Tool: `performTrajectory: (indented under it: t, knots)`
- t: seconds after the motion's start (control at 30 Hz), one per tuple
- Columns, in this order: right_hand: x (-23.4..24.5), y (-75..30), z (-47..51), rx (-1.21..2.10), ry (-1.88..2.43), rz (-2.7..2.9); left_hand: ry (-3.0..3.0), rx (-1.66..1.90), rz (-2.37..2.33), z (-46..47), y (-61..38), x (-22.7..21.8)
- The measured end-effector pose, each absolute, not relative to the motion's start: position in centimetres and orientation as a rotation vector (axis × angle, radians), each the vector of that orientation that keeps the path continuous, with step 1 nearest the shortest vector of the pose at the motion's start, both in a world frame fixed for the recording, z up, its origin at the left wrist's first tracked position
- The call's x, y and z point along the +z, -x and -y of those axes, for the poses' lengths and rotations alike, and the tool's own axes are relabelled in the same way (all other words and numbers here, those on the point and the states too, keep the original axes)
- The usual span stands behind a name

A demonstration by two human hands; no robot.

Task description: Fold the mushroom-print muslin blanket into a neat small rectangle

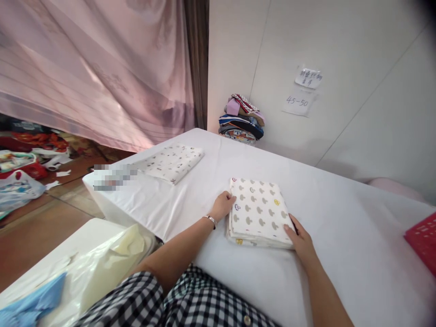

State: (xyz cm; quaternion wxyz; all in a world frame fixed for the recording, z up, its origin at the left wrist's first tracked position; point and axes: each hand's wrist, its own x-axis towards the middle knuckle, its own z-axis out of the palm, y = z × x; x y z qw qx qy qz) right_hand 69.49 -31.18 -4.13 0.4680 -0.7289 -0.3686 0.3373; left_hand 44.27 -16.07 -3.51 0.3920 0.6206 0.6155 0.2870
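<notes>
A folded white cloth with a mushroom print (259,211) lies on the white-covered table (340,236) in front of me. My left hand (223,205) grips its left edge with curled fingers; a bracelet is on that wrist. My right hand (299,238) holds the cloth's near right corner, fingers on the edge. A second folded printed cloth (172,162) lies farther left on the table, apart from both hands.
A stack of folded colourful clothes (242,120) sits at the table's far edge against the wall. Paper notes (303,91) hang on the wall. A red basket (424,240) is at the right edge. Plastic bags (98,268) lie at lower left; a pink curtain (102,68) hangs behind.
</notes>
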Motion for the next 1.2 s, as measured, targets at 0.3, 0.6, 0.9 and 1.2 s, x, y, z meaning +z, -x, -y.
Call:
performTrajectory:
  t: [0.3,0.6,0.9,1.2]
  knots:
    - [-5.2,-70.2,30.8,0.766,1.758,0.931,-1.643,0.723,-1.512,19.2,-43.6,-3.4]
    - [-5.5,-70.1,30.5,0.651,1.755,0.977,-1.578,0.744,-1.501,19.2,-43.5,-4.4]
    - [-5.5,-68.4,32.1,0.540,1.745,0.970,-1.620,0.718,-1.515,19.2,-43.5,-3.8]
    - [-6.2,-67.7,32.5,0.470,1.801,0.976,-1.619,0.715,-1.542,17.5,-43.7,-3.6]
